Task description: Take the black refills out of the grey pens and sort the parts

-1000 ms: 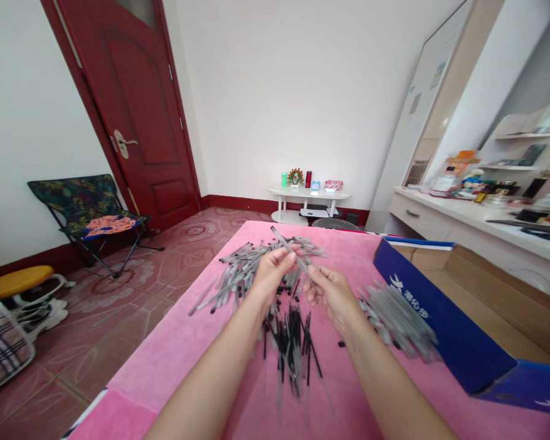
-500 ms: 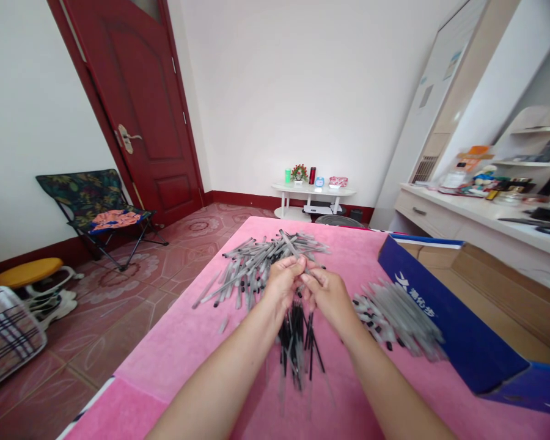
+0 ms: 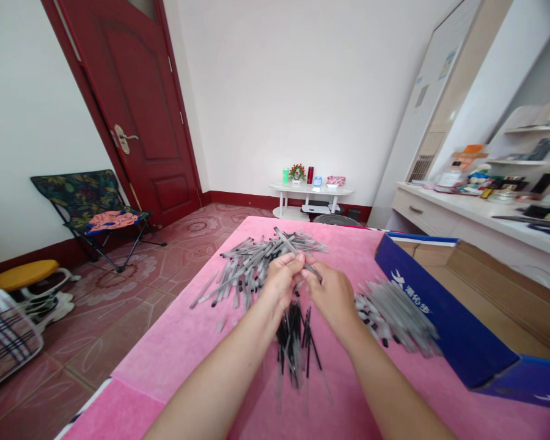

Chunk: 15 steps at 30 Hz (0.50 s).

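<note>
My left hand [image 3: 284, 278] and my right hand [image 3: 329, 286] meet over the middle of the table, fingertips pinched together. A grey translucent pen [image 3: 312, 270] runs slantwise between the fingers of both; part of it is covered by them. Just beyond lies a loose heap of grey pens [image 3: 256, 260] with black ends. Below my hands, thin black pen refills [image 3: 294, 339] lie in a bunch pointing towards me. To the right of my right hand, more grey pens [image 3: 401, 315] are laid side by side in a stack.
A pink cloth [image 3: 174, 373] covers the table. On its right side stands an open blue cardboard box [image 3: 440, 318]. A small clear piece [image 3: 220, 325] lies left of the heap. Beyond are a folding chair [image 3: 80, 198], a low white table [image 3: 311, 189] and a cluttered counter [image 3: 467, 198].
My right hand has turned slightly, and more of the pen now shows above its fingers. The left hand keeps its pinch. The whole view has shifted a little.
</note>
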Each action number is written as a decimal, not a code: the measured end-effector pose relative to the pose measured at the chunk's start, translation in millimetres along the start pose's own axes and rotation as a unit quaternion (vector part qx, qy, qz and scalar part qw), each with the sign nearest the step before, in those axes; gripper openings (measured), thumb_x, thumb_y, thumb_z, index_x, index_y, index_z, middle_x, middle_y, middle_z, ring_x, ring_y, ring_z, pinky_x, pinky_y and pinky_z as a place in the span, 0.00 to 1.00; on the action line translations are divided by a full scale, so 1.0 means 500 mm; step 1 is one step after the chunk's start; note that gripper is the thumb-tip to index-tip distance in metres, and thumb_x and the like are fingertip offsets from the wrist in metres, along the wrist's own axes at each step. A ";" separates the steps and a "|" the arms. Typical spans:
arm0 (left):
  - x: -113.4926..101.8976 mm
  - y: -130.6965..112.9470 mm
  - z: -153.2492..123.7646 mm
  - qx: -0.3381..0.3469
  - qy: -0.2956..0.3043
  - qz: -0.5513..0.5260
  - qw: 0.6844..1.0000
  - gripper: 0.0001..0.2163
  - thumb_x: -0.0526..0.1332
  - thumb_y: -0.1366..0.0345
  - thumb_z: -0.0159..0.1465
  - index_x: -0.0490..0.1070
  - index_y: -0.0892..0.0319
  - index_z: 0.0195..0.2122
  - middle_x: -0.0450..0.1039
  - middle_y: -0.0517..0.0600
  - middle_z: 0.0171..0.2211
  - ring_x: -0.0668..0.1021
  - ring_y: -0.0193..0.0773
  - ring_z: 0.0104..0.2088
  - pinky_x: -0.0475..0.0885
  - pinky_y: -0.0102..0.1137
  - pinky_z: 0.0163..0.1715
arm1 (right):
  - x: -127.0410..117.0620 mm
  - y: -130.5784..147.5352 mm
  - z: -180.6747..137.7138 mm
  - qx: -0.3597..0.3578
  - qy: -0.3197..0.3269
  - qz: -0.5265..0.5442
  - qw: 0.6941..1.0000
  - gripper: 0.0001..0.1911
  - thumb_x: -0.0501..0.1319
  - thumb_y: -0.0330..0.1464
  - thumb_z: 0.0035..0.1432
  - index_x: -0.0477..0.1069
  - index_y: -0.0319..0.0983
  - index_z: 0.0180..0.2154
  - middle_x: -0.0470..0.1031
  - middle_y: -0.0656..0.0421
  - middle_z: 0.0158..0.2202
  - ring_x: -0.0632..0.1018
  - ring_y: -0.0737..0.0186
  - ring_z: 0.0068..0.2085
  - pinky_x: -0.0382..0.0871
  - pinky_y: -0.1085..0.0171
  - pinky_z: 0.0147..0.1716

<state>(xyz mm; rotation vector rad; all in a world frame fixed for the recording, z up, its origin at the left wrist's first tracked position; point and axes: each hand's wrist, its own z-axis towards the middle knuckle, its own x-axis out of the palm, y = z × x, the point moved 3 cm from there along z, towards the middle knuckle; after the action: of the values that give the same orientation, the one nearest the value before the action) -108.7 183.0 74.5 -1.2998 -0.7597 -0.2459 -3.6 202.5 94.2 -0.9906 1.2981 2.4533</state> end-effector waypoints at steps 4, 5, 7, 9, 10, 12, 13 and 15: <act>0.000 -0.016 0.002 -0.034 0.098 0.001 0.995 0.12 0.68 0.64 0.45 0.70 0.63 0.30 0.71 0.48 0.26 0.68 0.25 0.20 0.64 0.23 0.22 | 0.006 0.004 0.002 0.086 0.223 0.399 0.886 0.19 0.50 0.46 0.55 0.67 0.37 0.29 0.61 0.65 0.16 0.57 0.74 0.14 0.51 0.72 0.14; 0.000 -0.019 0.001 -0.031 0.106 -0.006 0.994 0.12 0.67 0.64 0.46 0.70 0.62 0.30 0.71 0.48 0.26 0.67 0.24 0.19 0.63 0.22 0.20 | 0.005 0.007 0.000 0.101 0.256 0.446 0.852 0.19 0.52 0.47 0.53 0.65 0.37 0.29 0.57 0.67 0.16 0.54 0.76 0.13 0.48 0.73 0.13; 0.002 -0.019 0.000 -0.022 0.112 -0.010 0.993 0.11 0.67 0.63 0.47 0.71 0.63 0.29 0.71 0.47 0.26 0.66 0.22 0.17 0.61 0.21 0.18 | 0.005 0.008 -0.002 0.116 0.279 0.458 0.836 0.17 0.53 0.46 0.52 0.64 0.38 0.29 0.52 0.70 0.15 0.48 0.77 0.13 0.44 0.73 0.12; 0.003 -0.014 -0.001 -0.015 0.101 0.011 0.995 0.11 0.67 0.62 0.47 0.71 0.64 0.27 0.71 0.48 0.25 0.67 0.24 0.17 0.61 0.22 0.17 | 0.007 -0.001 0.002 0.109 0.252 0.381 0.883 0.17 0.51 0.46 0.53 0.63 0.38 0.27 0.51 0.70 0.13 0.48 0.76 0.12 0.43 0.73 0.12; 0.003 -0.009 -0.001 -0.013 0.089 0.027 0.996 0.11 0.67 0.62 0.47 0.71 0.65 0.26 0.71 0.50 0.24 0.68 0.25 0.17 0.61 0.22 0.17 | 0.007 -0.006 0.005 0.102 0.232 0.334 0.908 0.18 0.50 0.46 0.53 0.63 0.38 0.25 0.52 0.69 0.12 0.49 0.75 0.12 0.44 0.72 0.13; 0.003 0.000 -0.002 -0.010 0.050 0.048 0.998 0.13 0.67 0.61 0.45 0.71 0.67 0.25 0.72 0.52 0.24 0.70 0.29 0.19 0.62 0.24 0.18 | 0.005 -0.015 0.011 0.089 0.199 0.268 0.938 0.16 0.52 0.43 0.53 0.65 0.38 0.23 0.56 0.66 0.11 0.54 0.73 0.13 0.46 0.71 0.14; 0.004 0.005 -0.003 -0.008 0.025 0.047 0.999 0.13 0.68 0.61 0.44 0.72 0.67 0.25 0.72 0.52 0.24 0.71 0.30 0.20 0.64 0.24 0.20 | 0.000 -0.019 0.014 0.080 0.179 0.229 0.954 0.14 0.53 0.41 0.52 0.67 0.39 0.23 0.59 0.65 0.11 0.58 0.71 0.14 0.47 0.70 0.16; 0.008 0.013 -0.007 -0.004 -0.019 0.030 0.999 0.14 0.69 0.62 0.41 0.72 0.67 0.25 0.72 0.51 0.23 0.72 0.31 0.22 0.67 0.26 0.24 | -0.018 -0.021 0.018 0.051 0.119 0.080 0.988 0.10 0.55 0.38 0.51 0.72 0.41 0.29 0.66 0.62 0.14 0.65 0.67 0.18 0.51 0.69 0.19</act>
<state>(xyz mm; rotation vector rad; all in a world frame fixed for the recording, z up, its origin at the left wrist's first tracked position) -100.8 182.8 71.9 -1.3355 -0.7510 -0.1767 3.5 217.1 96.7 -1.2265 1.6211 2.4104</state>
